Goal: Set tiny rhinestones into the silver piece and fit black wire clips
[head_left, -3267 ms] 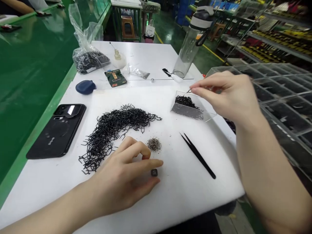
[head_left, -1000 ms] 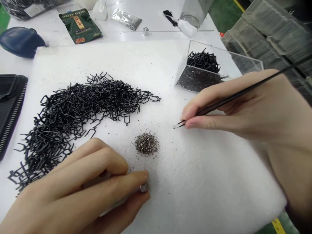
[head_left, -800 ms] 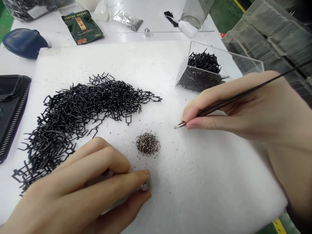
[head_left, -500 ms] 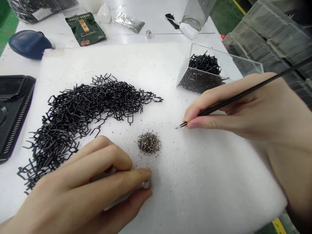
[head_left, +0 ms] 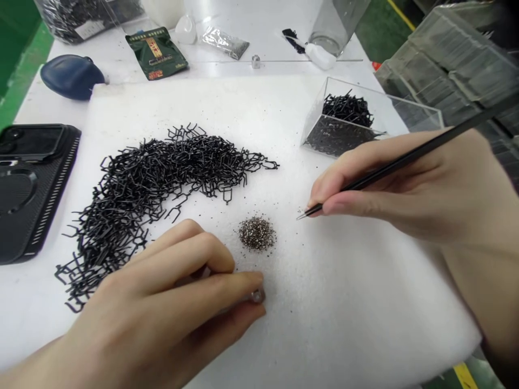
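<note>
Left hand (head_left: 162, 292) clamped on a small square metal piece (head_left: 257, 295), pinched between thumb and fingertips above a white foam pad (head_left: 365, 308). Right hand (head_left: 405, 189) gripping black tweezers (head_left: 409, 159), tips together, at three o'clock from a small mound of glittery grit (head_left: 257, 234). Bent black wire pieces (head_left: 162, 183) at ten o'clock from the mound, clear acrylic box (head_left: 340, 132) at two o'clock.
</note>
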A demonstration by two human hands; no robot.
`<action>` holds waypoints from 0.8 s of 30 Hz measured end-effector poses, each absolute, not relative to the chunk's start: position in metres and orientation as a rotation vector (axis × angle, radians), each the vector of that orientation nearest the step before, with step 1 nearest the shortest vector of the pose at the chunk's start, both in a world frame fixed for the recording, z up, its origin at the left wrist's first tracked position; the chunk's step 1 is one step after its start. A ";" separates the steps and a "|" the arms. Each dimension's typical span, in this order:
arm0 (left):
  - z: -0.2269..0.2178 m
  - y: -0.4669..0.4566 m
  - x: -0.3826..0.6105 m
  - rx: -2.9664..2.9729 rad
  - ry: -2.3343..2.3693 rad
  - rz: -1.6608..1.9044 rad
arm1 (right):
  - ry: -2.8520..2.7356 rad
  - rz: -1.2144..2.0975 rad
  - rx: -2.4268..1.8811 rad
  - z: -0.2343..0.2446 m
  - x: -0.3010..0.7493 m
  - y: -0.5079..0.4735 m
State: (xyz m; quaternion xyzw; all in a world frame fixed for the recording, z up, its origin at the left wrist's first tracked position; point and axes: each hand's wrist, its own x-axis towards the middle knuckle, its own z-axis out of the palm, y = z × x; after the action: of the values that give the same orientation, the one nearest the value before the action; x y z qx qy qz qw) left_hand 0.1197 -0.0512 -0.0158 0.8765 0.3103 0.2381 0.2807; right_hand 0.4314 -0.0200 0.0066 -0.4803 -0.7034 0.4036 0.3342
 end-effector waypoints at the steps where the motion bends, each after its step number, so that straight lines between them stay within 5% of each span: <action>1: -0.015 -0.051 0.122 2.347 0.831 0.684 | -1.842 1.059 -1.220 0.007 0.429 -0.022; 12: -0.012 -0.050 0.129 2.383 0.823 0.663 | -1.858 1.498 -0.947 0.008 0.395 -0.039; 24: -0.010 -0.048 0.130 2.323 0.778 0.741 | -2.040 1.352 -0.800 -0.001 0.397 -0.038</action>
State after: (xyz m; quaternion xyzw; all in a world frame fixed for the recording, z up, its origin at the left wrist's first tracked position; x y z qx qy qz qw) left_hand 0.1303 -0.0477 -0.0104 0.8694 0.2911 0.2772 0.2873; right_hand 0.3973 -0.0382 -0.0007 -0.2982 -0.7606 0.5043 0.2798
